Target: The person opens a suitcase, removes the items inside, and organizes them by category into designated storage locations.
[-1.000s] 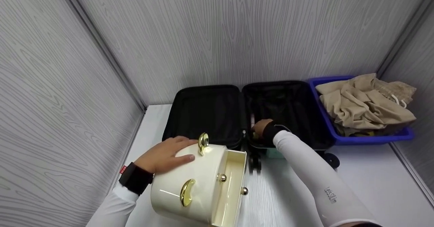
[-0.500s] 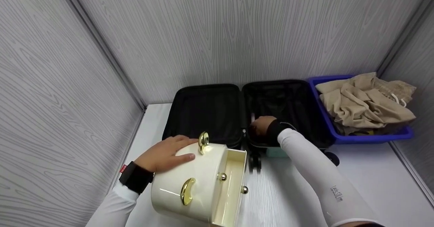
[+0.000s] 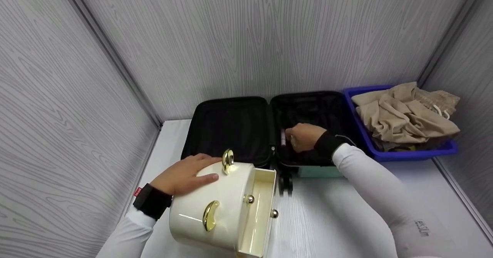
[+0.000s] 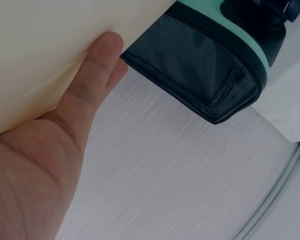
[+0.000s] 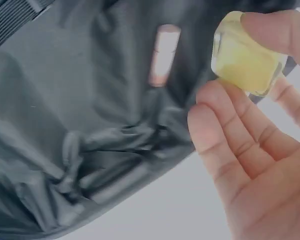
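My left hand [image 3: 185,176] rests with extended fingers on a cream-coloured storage box [image 3: 192,215], which has gold handles and a pulled-out drawer [image 3: 261,211] with a gold knob. In the right half of an open black suitcase [image 3: 231,125], my right hand [image 3: 307,136] pinches a small clear glass bottle [image 5: 246,60] of yellow liquid, which looks like perfume. The thumb presses one side of the bottle and fingers support the other. Close by, a pink lipstick-like tube [image 5: 164,55] lies on the suitcase's dark lining.
A blue basket [image 3: 408,154] holding beige trousers [image 3: 404,115] stands against the suitcase's right side. The suitcase's mint-green shell [image 3: 321,171] and a black wheel [image 3: 285,184] show at its near edge. Grey wood-patterned walls [image 3: 238,38] enclose the back and sides.
My right hand has lifted slightly and shifted back inside the suitcase, uncovering more of the pink tube. The left hand keeps its place on the box.
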### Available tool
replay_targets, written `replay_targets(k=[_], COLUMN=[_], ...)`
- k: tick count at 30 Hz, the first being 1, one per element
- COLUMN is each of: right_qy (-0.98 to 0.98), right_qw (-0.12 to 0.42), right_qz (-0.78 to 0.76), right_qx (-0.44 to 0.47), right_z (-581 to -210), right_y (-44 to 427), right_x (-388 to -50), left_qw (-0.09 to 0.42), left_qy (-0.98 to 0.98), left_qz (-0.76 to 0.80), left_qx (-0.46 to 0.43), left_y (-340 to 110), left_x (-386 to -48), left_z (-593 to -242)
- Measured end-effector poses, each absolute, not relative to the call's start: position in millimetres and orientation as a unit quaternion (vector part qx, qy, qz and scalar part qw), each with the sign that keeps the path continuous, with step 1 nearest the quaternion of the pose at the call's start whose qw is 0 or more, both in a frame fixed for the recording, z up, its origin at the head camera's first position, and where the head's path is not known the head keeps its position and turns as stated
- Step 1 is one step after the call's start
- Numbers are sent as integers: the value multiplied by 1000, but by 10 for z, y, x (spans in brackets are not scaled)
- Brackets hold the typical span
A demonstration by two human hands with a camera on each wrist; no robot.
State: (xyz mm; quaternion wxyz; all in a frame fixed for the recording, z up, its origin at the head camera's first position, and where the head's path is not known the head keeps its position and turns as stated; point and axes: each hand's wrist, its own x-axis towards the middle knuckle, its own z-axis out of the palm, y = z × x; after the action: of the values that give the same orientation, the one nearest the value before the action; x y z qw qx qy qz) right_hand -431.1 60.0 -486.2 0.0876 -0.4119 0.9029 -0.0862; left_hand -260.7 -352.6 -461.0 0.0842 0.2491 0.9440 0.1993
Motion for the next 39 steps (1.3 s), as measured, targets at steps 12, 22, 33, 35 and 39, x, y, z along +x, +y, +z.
replay_targets(k=[12, 22, 33, 35, 39], right_qy=[772, 759, 846, 855, 865], right_qw=[64, 6, 35, 53, 86], right_qz=[-184, -38, -16, -33, -69], right_qx=[-605, -650, -531, -514, -490], right_z=[-4410, -4643, -4967, -4994, -5020], right_y=[370, -112, -420, -441, -464], right_x=[-3541, -2909, -2729, -2713, -2701], left_qw=[78, 81, 77, 77, 76], left_qy=[942, 944, 944, 944, 945], left_qz=[209, 206, 204, 205, 203], left_qx=[250, 244, 246, 247, 244], left_y=[-3561, -3553, -3513, -3512, -3520], left_x=[-2630, -2618, -2625, -2623, -2616], left_z=[-4657, -4667, -4666, -4662, -4644])
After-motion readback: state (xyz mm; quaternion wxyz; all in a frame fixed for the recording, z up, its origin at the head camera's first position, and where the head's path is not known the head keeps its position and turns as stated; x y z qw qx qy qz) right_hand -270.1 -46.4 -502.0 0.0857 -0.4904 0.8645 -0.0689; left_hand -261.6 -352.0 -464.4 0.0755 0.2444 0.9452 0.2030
